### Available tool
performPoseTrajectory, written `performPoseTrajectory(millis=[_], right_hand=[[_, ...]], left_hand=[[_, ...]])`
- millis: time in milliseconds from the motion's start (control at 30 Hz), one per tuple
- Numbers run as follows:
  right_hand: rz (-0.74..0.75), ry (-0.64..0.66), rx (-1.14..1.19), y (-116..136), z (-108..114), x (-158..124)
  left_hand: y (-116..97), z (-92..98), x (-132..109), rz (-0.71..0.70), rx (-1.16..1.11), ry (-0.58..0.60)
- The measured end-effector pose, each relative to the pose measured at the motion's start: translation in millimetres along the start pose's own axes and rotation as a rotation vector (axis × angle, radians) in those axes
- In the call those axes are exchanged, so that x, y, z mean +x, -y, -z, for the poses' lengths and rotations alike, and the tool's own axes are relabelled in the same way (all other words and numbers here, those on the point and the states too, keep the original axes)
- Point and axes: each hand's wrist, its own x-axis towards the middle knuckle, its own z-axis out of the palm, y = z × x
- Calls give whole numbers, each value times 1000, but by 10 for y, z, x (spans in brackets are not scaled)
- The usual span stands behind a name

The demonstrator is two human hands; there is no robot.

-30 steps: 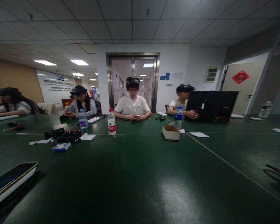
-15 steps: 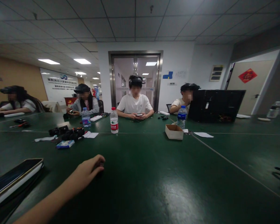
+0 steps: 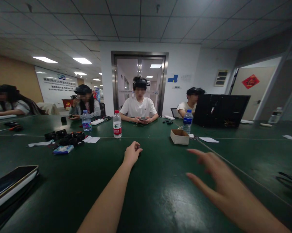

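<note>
My left hand point(image 3: 133, 153) reaches over the middle of the green table point(image 3: 157, 181), its fingers curled and closed. A small dark patch shows between the thumb and fingertips, too small to name. My right hand point(image 3: 215, 176) hovers at the right, slightly blurred, with thumb and fingers spread and nothing in them. Just beyond its fingertips stands a small open cardboard box point(image 3: 179, 138), whose inside is mostly hidden from this angle. A red-capped water bottle point(image 3: 117, 125) stands beyond my left hand, to its left.
A blue-labelled bottle point(image 3: 187, 121) stands behind the box. To the left lie black gear point(image 3: 71, 139), a blue packet point(image 3: 63, 149) and a phone point(image 3: 13, 181). A black monitor point(image 3: 221, 111) stands at the far right. Several people sit opposite; one point(image 3: 139, 108) holds a phone.
My left hand has moved right and farther forward, still closed. My right hand has come into view from the right, open. The view has turned slightly to the right.
</note>
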Motion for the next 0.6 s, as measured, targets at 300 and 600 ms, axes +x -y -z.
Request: performPoseTrajectory(millis=[300,600], right_hand=[[-336,532,610,-33,-2094,1344],[-327,339,919,-99,-2429,1306]], left_hand=[[188,-131,112,-18,-395,33],[206,-68,117,27,-454,-14]])
